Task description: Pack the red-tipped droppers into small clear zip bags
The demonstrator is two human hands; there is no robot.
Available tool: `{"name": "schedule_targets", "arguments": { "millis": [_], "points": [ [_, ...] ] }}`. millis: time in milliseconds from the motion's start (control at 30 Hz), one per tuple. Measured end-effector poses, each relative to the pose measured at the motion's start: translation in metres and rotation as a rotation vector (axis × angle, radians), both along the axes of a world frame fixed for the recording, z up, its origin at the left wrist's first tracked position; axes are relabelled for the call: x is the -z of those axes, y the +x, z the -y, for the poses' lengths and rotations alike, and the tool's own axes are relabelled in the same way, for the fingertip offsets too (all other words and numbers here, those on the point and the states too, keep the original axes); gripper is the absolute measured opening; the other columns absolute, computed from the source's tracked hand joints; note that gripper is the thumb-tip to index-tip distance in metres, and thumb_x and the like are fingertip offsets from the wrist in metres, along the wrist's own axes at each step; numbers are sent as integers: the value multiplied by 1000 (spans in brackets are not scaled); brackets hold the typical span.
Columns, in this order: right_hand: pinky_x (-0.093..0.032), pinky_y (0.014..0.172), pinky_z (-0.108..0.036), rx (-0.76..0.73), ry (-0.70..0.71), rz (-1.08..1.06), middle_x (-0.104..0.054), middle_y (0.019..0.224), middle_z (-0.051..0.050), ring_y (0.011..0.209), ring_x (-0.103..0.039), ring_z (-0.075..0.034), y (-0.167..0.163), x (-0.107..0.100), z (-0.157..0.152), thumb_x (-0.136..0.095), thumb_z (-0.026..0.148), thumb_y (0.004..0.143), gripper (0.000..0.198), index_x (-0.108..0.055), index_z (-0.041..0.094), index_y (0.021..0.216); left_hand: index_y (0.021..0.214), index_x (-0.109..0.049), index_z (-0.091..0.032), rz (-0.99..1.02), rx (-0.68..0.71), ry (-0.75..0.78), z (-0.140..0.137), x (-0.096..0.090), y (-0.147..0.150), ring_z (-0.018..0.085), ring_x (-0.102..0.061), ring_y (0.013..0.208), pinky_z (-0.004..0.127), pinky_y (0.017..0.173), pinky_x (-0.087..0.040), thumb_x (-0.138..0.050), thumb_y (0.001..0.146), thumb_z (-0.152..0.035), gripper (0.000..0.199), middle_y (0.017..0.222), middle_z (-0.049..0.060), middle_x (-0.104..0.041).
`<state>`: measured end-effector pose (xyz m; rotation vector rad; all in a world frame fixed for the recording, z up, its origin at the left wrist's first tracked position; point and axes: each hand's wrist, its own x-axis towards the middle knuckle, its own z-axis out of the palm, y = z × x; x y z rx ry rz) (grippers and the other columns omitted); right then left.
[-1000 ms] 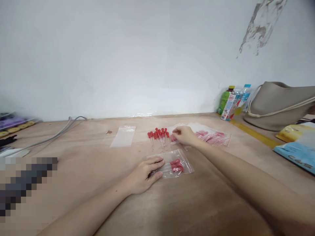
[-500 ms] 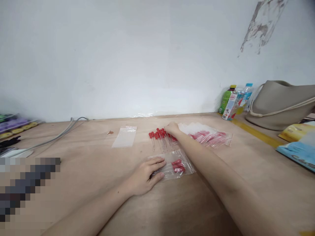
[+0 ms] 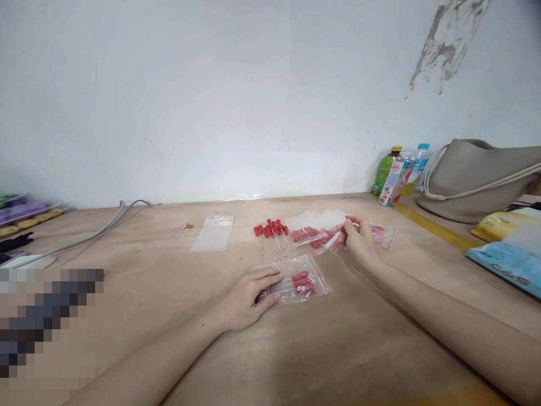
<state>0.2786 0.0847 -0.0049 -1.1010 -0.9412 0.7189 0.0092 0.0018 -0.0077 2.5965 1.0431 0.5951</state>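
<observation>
My left hand (image 3: 253, 296) lies flat with fingers stretched over a clear zip bag (image 3: 319, 276). Inside this bag are several droppers with red bulbs (image 3: 303, 282), their glass stems running under my fingers. My right hand (image 3: 360, 239) is at the fan of filled zip bags (image 3: 310, 234), thumb and fingers pinched at a bag of red-bulbed droppers (image 3: 332, 242); its edge tilts down to the left, and my fingers partly hide what they grip. Behind the left-hand bag lies a group of loose red-bulbed droppers (image 3: 273, 230), bulbs pointing away from me.
A flat clear zip bag (image 3: 213, 234) and a small brownish scrap (image 3: 188, 226) lie left of the droppers. Grey cables (image 3: 105, 228) run along the left. At right stand bottles (image 3: 391, 175), a grey bag (image 3: 477, 180) and blue and yellow packs (image 3: 505, 265).
My right hand has moved right, from the loose droppers to the fanned bags, uncovering the bags at the fan's left end. My left hand stays on its bag.
</observation>
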Motion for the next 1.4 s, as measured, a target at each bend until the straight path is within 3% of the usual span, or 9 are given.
{"name": "schedule_targets", "arguments": {
  "millis": [233,333,533,733,800,967,1133,1233,1400],
  "points": [
    [-43,42,-20,-178,-199,-271,-52,62,6,44,-53,-8,-13,12,25,-55,27,71,20,-38,23,80,129,-39,-22,13,-24,-26,2,0,-1,21,-42,119,41,100,-35,-45,87,-33,44,131,7,-45],
    [-48,52,-25,-316,-260,-258,-57,65,4,51,-57,-10,-21,10,35,-59,27,69,22,-40,22,77,133,-31,-22,20,-45,-43,3,0,-1,21,-42,119,39,99,-36,-46,87,-33,50,133,7,-42],
    [-41,49,-22,-485,-192,400,-52,54,4,49,-48,-9,-25,18,44,-67,35,61,24,-53,16,70,133,-30,-22,17,-47,-48,3,0,-1,21,-42,119,38,99,-36,-45,87,-35,50,131,7,-43],
    [-44,72,-28,-535,5,727,-61,80,-4,77,-56,-16,-28,22,37,-57,34,70,20,-66,17,65,133,-31,-22,16,-45,-33,2,-1,0,21,-42,118,39,99,-36,-45,86,-34,50,132,7,-43],
    [-44,68,-27,-552,-29,807,-63,73,-3,71,-56,-16,-25,15,33,-52,31,73,22,-66,17,65,132,-34,-22,6,-38,-32,2,-2,1,21,-42,119,41,99,-36,-45,87,-34,48,132,7,-44],
    [-42,64,-23,-265,-38,1060,-67,75,-4,67,-57,-14,-26,-17,4,-50,22,74,17,-66,15,77,128,-42,-22,5,-21,-32,1,-2,1,22,-40,121,41,101,-34,-46,86,-34,43,133,7,-43],
    [-40,76,-22,-320,-203,1221,-67,92,-9,86,-59,-17,-61,-28,-45,-52,15,72,23,-66,14,90,128,-42,-23,20,-12,-37,2,-1,0,22,-41,121,42,100,-35,-46,86,-33,43,132,6,-43],
    [-41,74,-25,-331,-271,1191,-67,88,-12,86,-60,-21,-78,-23,-65,-57,16,67,16,-67,13,79,128,-42,-23,12,-9,-38,1,0,-1,22,-40,121,42,100,-35,-46,86,-32,43,133,7,-43],
    [-41,56,-23,-349,-333,1018,-62,55,-6,59,-59,-17,-86,-16,-75,-61,17,61,9,-59,14,53,129,-41,-22,3,-15,-49,2,-1,-1,21,-40,121,41,101,-34,-45,87,-33,44,132,7,-43]
  ]
}}
